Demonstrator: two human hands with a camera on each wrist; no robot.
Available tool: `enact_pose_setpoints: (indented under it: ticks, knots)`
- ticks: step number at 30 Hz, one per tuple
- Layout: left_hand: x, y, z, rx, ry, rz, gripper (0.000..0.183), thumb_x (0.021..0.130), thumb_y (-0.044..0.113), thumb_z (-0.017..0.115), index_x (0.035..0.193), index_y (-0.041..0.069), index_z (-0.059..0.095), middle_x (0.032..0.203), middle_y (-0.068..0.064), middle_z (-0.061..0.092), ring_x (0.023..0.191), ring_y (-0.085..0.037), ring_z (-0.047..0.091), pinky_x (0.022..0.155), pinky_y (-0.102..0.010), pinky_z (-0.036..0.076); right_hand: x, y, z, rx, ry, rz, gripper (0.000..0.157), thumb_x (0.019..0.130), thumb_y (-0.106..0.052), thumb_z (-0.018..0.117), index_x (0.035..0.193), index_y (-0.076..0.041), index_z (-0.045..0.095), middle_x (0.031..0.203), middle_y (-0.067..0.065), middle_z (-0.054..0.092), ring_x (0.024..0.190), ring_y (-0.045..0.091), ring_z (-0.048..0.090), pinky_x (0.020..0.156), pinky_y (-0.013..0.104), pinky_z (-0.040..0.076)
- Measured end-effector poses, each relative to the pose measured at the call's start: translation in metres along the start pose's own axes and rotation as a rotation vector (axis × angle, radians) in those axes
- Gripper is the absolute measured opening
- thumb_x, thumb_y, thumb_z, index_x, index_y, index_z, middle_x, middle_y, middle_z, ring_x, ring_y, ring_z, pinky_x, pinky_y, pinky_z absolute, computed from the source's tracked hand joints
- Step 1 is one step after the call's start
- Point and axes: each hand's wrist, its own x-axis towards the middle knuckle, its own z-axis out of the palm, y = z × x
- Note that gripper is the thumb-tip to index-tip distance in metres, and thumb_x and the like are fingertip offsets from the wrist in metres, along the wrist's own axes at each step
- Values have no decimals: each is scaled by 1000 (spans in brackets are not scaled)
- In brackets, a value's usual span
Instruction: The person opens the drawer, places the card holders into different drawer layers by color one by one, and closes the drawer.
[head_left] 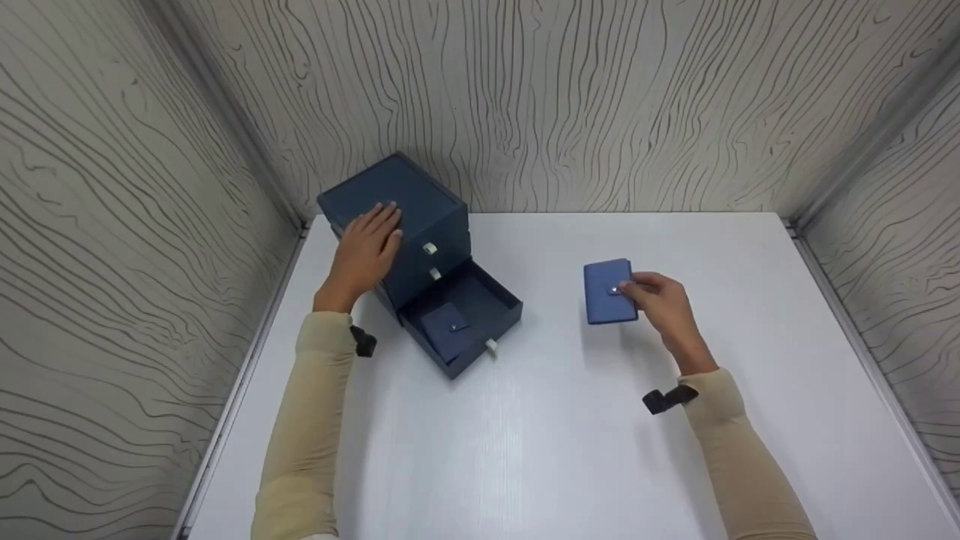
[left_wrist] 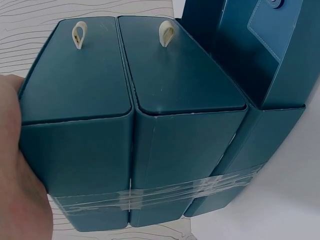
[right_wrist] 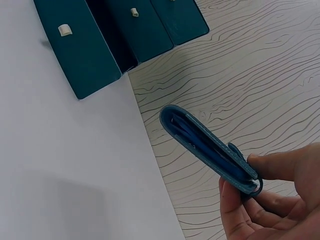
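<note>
On top of a dark teal drawer box (head_left: 431, 217), my left hand (head_left: 365, 251) rests with its fingers extended. The box's bottom drawer (head_left: 499, 326) is pulled out, and a dark blue snap wallet (head_left: 442, 330) lies inside it. Over the table's right half, my right hand (head_left: 664, 304) pinches a lighter blue wallet (head_left: 604, 292) by its snap edge, held above the surface. In the right wrist view that wallet (right_wrist: 210, 150) appears edge-on and folded, thumb on one side and fingers on the other.
Two upper drawers with pale pull loops (left_wrist: 166, 34) are closed. Clear tape (left_wrist: 150, 196) runs round the box's side. A white table (head_left: 540, 435) is bordered by wood-grain patterned walls (head_left: 570, 105) at the back and sides.
</note>
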Motion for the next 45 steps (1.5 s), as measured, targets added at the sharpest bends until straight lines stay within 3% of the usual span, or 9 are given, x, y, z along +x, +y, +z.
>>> enact_pose_setpoints:
  ticks: [17, 26, 45]
  knots:
    - [0, 0, -1, -9, -3, 2, 56, 118, 38, 35, 166, 10, 38, 175, -8, 34, 165, -30, 26, 136, -53, 17, 1, -9, 11, 18, -16, -15, 61, 107, -32, 65, 155, 5, 50, 147, 27, 62, 135, 39, 64, 119, 49, 49]
    - [0, 0, -1, -3, -6, -13, 57, 118, 40, 33, 167, 11, 37, 175, -6, 33, 165, -28, 25, 136, -52, 17, 5, -10, 19, 21, -22, -49, 60, 108, -32, 65, 153, 4, 52, 143, 25, 67, 127, 31, 69, 112, 39, 55]
    - [0, 2, 0, 4, 1, -5, 56, 118, 38, 34, 166, 10, 38, 174, -7, 34, 165, -29, 26, 136, -53, 17, 10, -14, 38, 59, -81, -36, 60, 107, -32, 66, 153, 3, 53, 143, 24, 66, 130, 34, 68, 117, 47, 52]
